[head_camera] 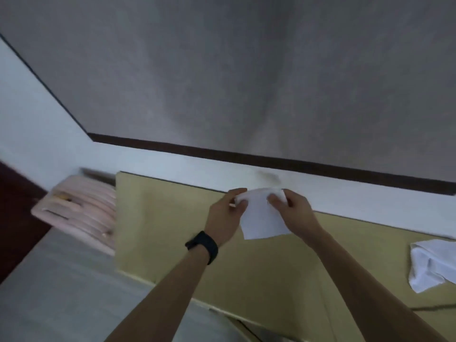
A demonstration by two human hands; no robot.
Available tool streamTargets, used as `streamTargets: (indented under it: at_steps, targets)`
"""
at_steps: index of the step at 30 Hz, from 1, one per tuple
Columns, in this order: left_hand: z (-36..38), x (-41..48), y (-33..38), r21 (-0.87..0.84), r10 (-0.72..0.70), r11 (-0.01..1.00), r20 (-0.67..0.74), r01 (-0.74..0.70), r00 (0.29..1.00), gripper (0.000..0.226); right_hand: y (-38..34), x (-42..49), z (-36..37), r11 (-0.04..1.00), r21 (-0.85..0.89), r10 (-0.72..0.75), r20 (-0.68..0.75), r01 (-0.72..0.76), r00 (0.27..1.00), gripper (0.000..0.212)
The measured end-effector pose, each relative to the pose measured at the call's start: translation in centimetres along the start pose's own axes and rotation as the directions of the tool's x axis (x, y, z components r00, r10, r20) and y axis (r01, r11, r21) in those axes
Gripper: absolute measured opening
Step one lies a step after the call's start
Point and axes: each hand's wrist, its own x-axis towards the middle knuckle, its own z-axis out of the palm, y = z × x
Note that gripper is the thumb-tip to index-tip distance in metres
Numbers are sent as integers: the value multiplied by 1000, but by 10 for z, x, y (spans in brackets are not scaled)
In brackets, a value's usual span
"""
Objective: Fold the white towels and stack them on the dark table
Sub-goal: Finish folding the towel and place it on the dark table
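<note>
A small white towel (261, 218) hangs in the air above a yellowish table top (172, 223). My left hand (227, 215) pinches its upper left corner and my right hand (293, 208) pinches its upper right corner, so the cloth droops between them. A second white towel (431, 265) lies crumpled on the table at the right edge of the view. A black watch sits on my left wrist. No dark table shows in this view.
A stack of pale pink folded items (81, 213) sits left of the table. A white wall with a dark brown strip (271, 161) runs behind the table. Grey floor (61, 292) lies at lower left.
</note>
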Motion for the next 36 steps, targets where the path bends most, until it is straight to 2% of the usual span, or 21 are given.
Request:
streamTargets:
  at_steps: [4,8,12,15,20,22,27,31,34,36]
  targets:
    - [-140,-43,40,70,66,996,-220,-52,973,27,-125,-11,63,972,-38,-228,76,231,971,24]
    - [-283,-123,60,200,127,979,-468,-35,875,20,-254,-62,157,901,62,-434,161,430,886,22]
    - [-408,-224,47,220,107,974,-635,46,765,20,-355,-136,264,789,143,-612,272,597,743,22]
    - [-500,-308,24,92,47,995,-745,33,666,24,-414,-204,349,715,181,-684,378,675,624,25]
    - [-623,-468,-19,-134,-112,991,-914,-29,389,29,-495,-338,486,651,373,-740,507,661,442,22]
    - [-663,-531,-34,-185,-164,982,-938,-41,307,29,-521,-393,538,618,445,-765,532,648,364,22]
    - [-731,-662,-69,-206,-201,978,-972,-29,118,27,-551,-516,651,614,548,-755,616,568,223,25]
    - [-766,-747,-101,-206,-206,978,-978,28,-1,21,-564,-602,734,605,600,-743,662,524,100,26]
    - [-797,-809,-132,-245,-234,966,-964,86,-127,18,-570,-664,795,592,625,-723,691,508,-9,25]
    - [-825,-852,-159,-274,-240,955,-940,114,-242,24,-571,-705,842,597,638,-704,708,486,-65,27]
